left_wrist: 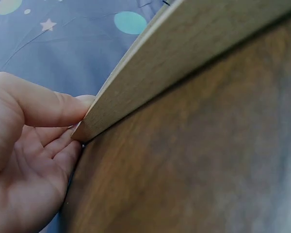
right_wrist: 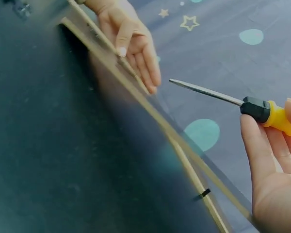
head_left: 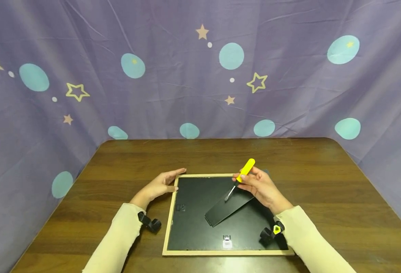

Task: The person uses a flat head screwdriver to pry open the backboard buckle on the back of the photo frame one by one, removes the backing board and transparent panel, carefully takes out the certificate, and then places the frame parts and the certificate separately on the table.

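Observation:
A picture frame (head_left: 167,235) with a light wood rim lies face down on the table, its black backing board (head_left: 193,197) upward. A black easel leg (head_left: 225,208) runs diagonally across the backing. At the far left corner my left hand (head_left: 161,185) holds the rim; in the left wrist view the thumb (left_wrist: 58,108) lies over the corner with fingers against its outer side. My right hand (head_left: 260,187) grips the yellow handle of a flathead screwdriver (head_left: 245,170) above the frame. Its metal blade (right_wrist: 206,91) points down and left, overlapping the easel leg in the head view.
Small metal hangers sit on the backing, one at the left (head_left: 181,207) and one by the near edge (head_left: 227,238). The brown wooden table (head_left: 340,197) extends around the frame. Behind it hangs a purple curtain (head_left: 173,98) with stars and dots.

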Demonstrator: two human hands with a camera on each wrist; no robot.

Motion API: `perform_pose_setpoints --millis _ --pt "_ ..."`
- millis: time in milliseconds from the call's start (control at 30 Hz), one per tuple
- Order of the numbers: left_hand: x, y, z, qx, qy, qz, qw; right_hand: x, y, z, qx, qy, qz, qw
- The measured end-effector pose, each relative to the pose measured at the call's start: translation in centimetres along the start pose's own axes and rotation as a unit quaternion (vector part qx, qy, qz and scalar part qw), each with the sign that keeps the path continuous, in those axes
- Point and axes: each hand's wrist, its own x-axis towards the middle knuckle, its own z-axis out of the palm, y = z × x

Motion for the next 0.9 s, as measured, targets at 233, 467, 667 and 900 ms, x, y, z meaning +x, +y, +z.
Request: perform_pose_setpoints --millis 233,467,667,900 --pt "-1.0 0.1 0.1 0.029 0.011 0.013 0.9994 -0.9 -2.1 -1.1 0.009 0.027 -0.044 0.999" --pt "-1.7 0.3 0.4 0.032 0.029 0.005 0.9991 -3.6 -5.3 -5.2 0.021 0.052 -0.102 0.993" --pt "-2.1 0.2 0.5 0.040 0.041 -0.006 0.9983 -6.7 -7.8 -9.2 0.004 0.084 -0.112 0.990" --pt "-1.8 0.0 0.7 0.050 0.044 0.011 0.9977 -10.9 -10.0 -13.2 -0.286 0.232 0.045 0.928"
